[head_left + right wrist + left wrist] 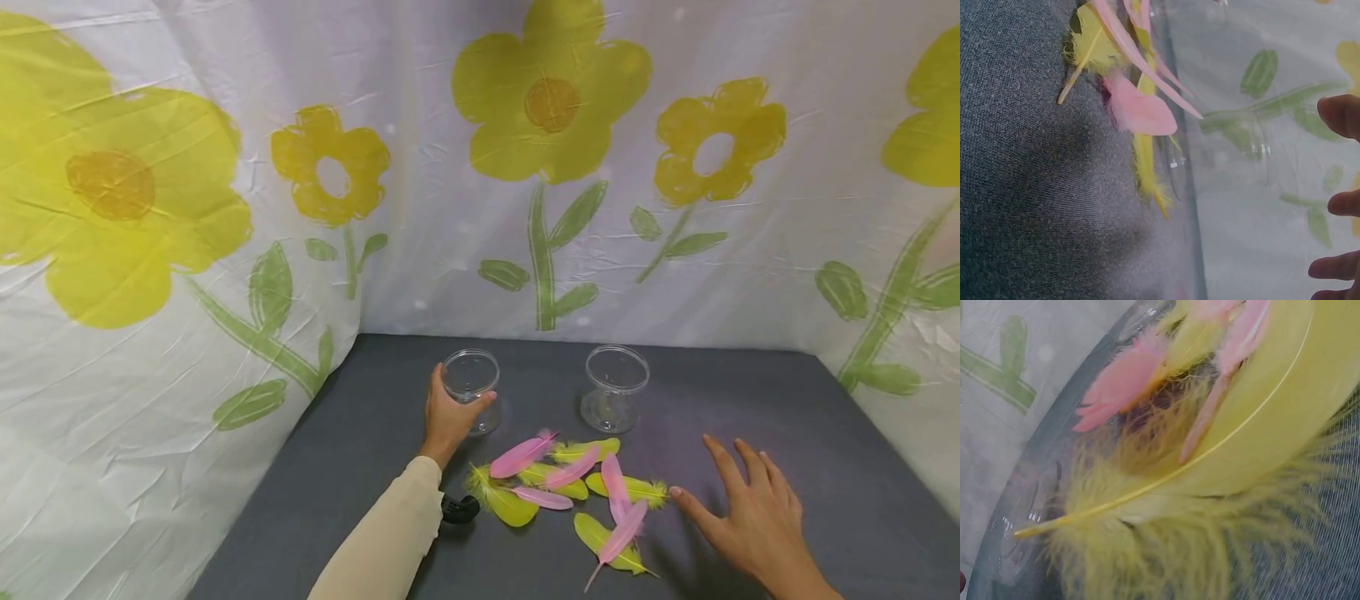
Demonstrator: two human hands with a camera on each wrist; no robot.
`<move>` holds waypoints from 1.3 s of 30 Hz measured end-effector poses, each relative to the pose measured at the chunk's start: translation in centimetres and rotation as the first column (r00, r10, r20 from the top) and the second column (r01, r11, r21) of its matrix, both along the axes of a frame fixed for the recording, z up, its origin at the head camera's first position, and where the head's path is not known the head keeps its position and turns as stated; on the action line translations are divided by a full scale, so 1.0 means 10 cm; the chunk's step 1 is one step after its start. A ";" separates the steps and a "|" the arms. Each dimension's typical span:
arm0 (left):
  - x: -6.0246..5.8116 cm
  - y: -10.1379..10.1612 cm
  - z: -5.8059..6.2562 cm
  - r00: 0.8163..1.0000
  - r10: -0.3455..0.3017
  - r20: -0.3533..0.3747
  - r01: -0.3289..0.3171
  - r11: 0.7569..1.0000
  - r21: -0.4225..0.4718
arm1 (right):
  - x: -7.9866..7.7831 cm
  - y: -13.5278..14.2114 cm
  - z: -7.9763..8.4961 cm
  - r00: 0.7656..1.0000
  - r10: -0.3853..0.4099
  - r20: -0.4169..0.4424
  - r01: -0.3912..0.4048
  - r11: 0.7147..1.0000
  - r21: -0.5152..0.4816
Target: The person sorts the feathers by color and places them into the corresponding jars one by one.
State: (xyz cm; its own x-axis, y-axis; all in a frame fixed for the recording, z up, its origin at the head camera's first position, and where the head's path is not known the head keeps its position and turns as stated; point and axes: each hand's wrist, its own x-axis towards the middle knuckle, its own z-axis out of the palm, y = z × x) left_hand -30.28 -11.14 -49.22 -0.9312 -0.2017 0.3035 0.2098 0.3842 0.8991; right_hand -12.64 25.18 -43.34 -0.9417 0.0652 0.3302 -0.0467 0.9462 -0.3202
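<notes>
My left hand (447,423) holds a clear footed dessert cup (471,375) at the back left of the table, thumb and fingers on opposite sides of it. A matching clear cup (617,373) stands upright to its right. In front of the cups lies a loose pile of pink feathers (521,456) and yellow feathers (516,508). Right of the pile hovers my right hand (757,521), fingers spread, with nothing in it; the thumb is near a yellow feather's tip. One large yellow feather (1260,431) fills much of the left wrist view.
A dark grey cloth (750,408) covers the table. White fabric (420,250) printed with yellow flowers hangs along the back and both sides. Under the left wrist sits a black device (459,508), close to the feathers.
</notes>
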 end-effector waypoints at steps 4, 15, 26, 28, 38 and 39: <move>0.05 -0.12 0.00 1.000 0.015 -0.020 -0.015 1.000 -0.016 | 0.03 -0.01 -0.02 1.000 0.011 -0.007 -0.011 1.000 -0.010; 0.32 -0.52 0.06 0.995 0.101 0.017 -0.101 0.995 -0.017 | 0.06 -0.02 -0.02 1.000 0.031 -0.002 -0.031 0.999 -0.015; 0.73 -0.69 0.04 0.991 0.136 0.009 -0.136 0.991 -0.012 | 0.09 -0.07 -0.03 0.998 0.056 -0.002 -0.056 0.996 -0.066; 0.81 -0.69 0.03 0.990 0.143 -0.004 -0.143 0.990 -0.014 | 0.09 -0.08 -0.03 0.998 0.062 -0.015 -0.063 0.994 -0.094; 1.15 -0.63 0.03 0.982 0.176 -0.065 -0.177 0.984 -0.002 | -0.05 -0.12 -0.04 0.992 0.097 -0.082 -0.117 0.947 -0.300; 1.17 -0.62 0.03 0.981 0.180 -0.070 -0.180 0.984 0.002 | -0.07 -0.13 -0.06 0.992 0.090 -0.085 -0.113 0.940 -0.322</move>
State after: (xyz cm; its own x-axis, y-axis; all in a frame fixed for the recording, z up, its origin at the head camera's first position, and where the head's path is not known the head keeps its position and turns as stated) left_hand -18.54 -17.36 -48.94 -0.8563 -0.3629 0.3675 0.1987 0.4253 0.8830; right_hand -13.37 23.85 -43.90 -0.9250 0.0850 0.3703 -0.1695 0.7799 -0.6025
